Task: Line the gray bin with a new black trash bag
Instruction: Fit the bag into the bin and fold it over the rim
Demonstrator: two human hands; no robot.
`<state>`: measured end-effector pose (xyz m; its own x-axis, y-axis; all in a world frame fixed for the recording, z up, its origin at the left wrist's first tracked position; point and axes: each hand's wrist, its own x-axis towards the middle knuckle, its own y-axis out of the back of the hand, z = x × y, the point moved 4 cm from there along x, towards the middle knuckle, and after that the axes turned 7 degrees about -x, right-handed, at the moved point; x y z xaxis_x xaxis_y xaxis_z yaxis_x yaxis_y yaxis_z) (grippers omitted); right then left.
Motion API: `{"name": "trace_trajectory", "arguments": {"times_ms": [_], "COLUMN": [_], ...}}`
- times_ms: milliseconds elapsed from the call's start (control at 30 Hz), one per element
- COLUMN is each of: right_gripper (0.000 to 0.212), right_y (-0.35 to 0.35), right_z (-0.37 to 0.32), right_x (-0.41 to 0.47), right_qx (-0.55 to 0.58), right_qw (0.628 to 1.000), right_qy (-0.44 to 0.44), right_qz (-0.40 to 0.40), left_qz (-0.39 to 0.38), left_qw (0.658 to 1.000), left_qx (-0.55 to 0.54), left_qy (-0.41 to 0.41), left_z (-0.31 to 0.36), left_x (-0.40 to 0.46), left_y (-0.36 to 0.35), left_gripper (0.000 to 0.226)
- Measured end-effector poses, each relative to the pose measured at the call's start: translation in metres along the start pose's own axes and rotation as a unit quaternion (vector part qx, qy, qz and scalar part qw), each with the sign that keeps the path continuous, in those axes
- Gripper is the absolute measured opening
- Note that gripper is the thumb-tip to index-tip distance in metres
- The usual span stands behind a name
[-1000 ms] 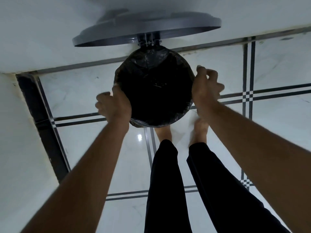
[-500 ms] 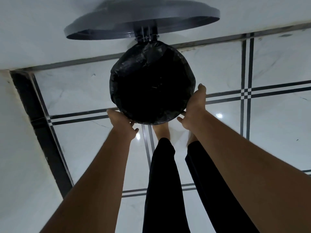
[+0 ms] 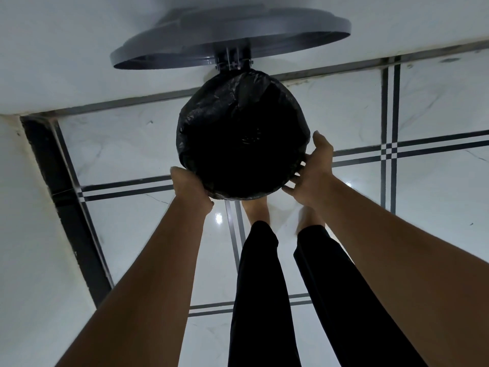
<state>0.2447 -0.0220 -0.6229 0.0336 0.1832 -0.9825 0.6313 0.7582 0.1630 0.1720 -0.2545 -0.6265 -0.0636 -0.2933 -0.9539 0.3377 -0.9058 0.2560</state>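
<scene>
I look straight down into the round bin, whose mouth is covered by the black trash bag (image 3: 240, 133) folded over its rim. The gray lid (image 3: 230, 35) stands swung up on its hinge at the far side. My left hand (image 3: 190, 186) is pressed against the near-left edge of the bagged rim, fingers curled under it. My right hand (image 3: 312, 170) cups the near-right edge, thumb up along the side and fingers on the plastic. The bin's gray body is hidden under the bag.
White glossy floor tiles with dark double stripes (image 3: 391, 152) surround the bin. A white wall (image 3: 79, 49) runs behind it and another wall (image 3: 26, 234) rises at left. My bare feet and black trouser legs (image 3: 259, 274) stand just in front of the bin.
Both hands have slid from the sides of the rim down to its near edge. The view has shifted slightly, and the bag looks drawn tighter over the rim.
</scene>
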Motion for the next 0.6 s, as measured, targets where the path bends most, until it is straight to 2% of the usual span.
{"name": "trace_trajectory", "arguments": {"times_ms": [67,167,267,300,367,467,533,600], "right_gripper": [0.071,0.061,0.078,0.076,0.06,0.058,0.059,0.06], "right_y": [0.001,-0.003,0.003,0.002,-0.006,-0.009,-0.006,-0.005], "right_z": [0.001,-0.003,-0.002,-0.004,-0.01,-0.014,-0.018,-0.023], "right_x": [0.006,0.007,0.019,0.019,0.013,0.015,0.017,0.021], "right_qx": [0.008,0.004,0.005,0.003,-0.036,-0.073,-0.079,-0.096], "right_qw": [1.0,0.999,0.99,0.99,0.993,0.993,0.994,0.992], "right_qy": [-0.003,0.011,0.02,0.031,0.067,0.08,0.072,0.065], "right_qz": [-0.008,0.048,0.136,0.137,0.09,0.041,0.039,0.053], "left_qz": [0.017,-0.027,-0.021,-0.001,0.036,0.092,0.123,0.1], "left_qw": [0.999,0.999,1.0,1.0,0.998,0.989,0.976,0.963], "left_qx": [0.011,0.006,0.007,0.016,0.044,0.1,0.113,0.131], "left_qy": [-0.03,-0.037,-0.005,0.007,0.015,-0.066,-0.14,-0.213], "left_z": [0.006,0.012,0.02,0.022,0.026,0.04,0.052,0.064], "left_x": [-0.002,-0.001,-0.003,-0.001,0.0,0.0,-0.002,0.001], "left_y": [-0.003,-0.011,-0.011,-0.009,-0.006,-0.004,-0.005,-0.012], "left_gripper": [0.055,0.066,0.076,0.075,0.065,0.052,0.061,0.066]}}
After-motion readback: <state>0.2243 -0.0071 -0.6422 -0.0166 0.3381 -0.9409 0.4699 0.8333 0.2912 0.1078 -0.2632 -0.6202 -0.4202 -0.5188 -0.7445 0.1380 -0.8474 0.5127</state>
